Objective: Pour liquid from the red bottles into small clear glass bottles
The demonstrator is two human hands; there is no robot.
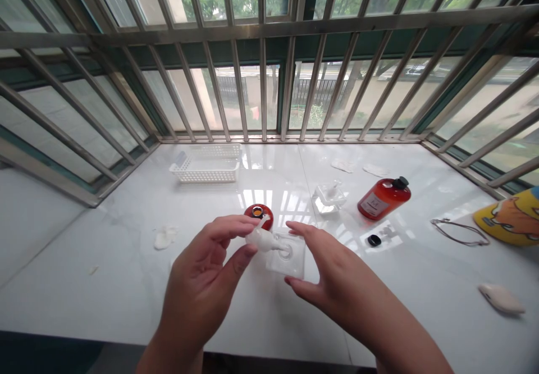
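Observation:
Between the thumb and fingers of my left hand [206, 267] is a whitish pump head [263, 239], held tilted with its end over the mouth of a clear square bottle [290, 259]. My right hand [332, 261] spans that bottle from the right, thumb at the near edge and finger at the far edge. Just behind the pump head stands a red bottle [265, 217] with its mouth uncapped, partly hidden by my left hand. Farther right is a second clear square bottle [329, 199] fitted with a pump.
A white perforated basket [206, 176] sits at the back left. Rightward are a capped red bottle [383, 199], a black cap [374, 240], a cord loop [458, 232], a yellow patterned object [511, 217] and a beige object [501, 299]. Crumpled tissue [165, 237] lies left. Metal bars [290, 87] border the surface.

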